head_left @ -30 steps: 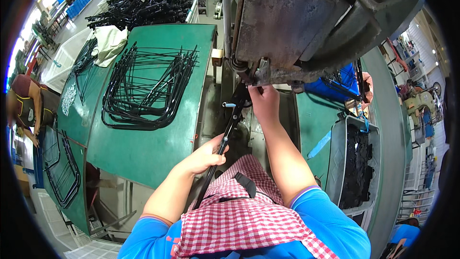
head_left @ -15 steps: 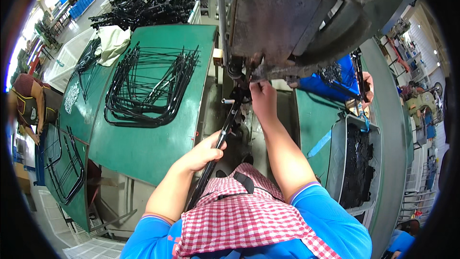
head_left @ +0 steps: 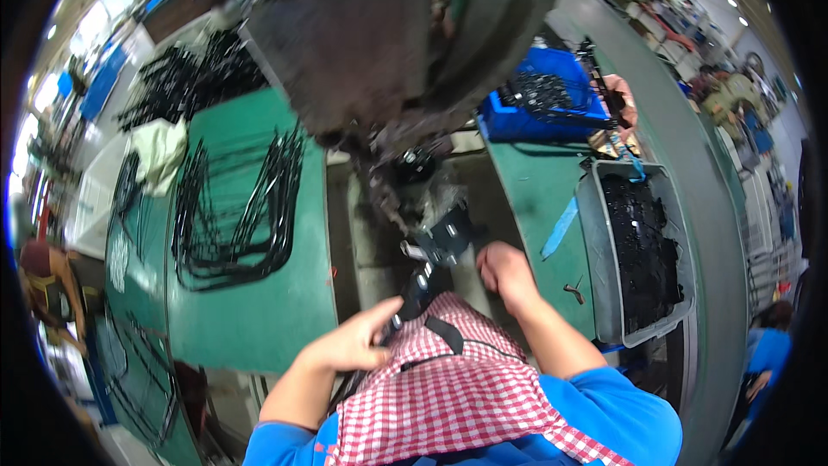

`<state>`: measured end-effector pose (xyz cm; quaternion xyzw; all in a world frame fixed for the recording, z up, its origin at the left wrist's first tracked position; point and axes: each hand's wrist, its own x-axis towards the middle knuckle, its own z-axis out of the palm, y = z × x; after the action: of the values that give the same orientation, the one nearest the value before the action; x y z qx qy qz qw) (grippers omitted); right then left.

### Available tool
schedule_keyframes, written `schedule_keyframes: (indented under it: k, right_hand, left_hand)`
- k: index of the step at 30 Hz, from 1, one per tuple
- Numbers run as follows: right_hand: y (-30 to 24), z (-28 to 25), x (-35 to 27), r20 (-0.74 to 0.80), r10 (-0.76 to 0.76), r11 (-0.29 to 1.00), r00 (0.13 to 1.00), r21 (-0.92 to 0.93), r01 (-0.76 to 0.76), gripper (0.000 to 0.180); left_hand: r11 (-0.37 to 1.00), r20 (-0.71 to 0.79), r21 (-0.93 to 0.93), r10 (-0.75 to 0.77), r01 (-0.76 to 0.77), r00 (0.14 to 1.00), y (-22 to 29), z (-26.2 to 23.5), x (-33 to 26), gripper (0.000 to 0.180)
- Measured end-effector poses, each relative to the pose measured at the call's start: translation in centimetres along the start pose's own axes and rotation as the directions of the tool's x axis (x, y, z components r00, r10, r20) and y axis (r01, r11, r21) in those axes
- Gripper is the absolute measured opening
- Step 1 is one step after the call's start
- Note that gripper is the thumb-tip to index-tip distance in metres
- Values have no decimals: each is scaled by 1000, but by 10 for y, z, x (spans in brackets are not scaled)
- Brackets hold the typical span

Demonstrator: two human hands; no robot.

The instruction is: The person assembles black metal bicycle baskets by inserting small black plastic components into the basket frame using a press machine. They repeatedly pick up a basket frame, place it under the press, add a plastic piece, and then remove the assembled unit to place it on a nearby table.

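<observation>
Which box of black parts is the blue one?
The blue bin at the far right of the green table, beside the big machine. The other box, a grey tray, sits nearer the person's right hand.

Factory floor: press machine [head_left: 388, 43], green workbenches [head_left: 250, 311]

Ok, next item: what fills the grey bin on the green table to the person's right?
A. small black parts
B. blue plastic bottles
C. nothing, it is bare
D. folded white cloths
A: the grey bin on the right side of the green table is heaped with small black parts, dark all the way along its length.
</observation>
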<state>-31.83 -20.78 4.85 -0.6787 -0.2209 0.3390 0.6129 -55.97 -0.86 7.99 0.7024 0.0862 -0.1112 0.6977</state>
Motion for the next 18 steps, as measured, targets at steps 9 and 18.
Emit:
schedule_keyframes:
  k: [9, 18]
  right_hand:
    - [-87, 19, -76, 529, -324, 941, 784, 91, 327, 47]
    - [-104, -147, -115, -220, -592, 628, 776, 478, 615, 18]
  left_hand:
    - [818, 172, 188, 518, -544, 838, 174, 41, 145, 84]
    - [552, -307, 616, 825, -562, 475, 188, 57, 341, 89]
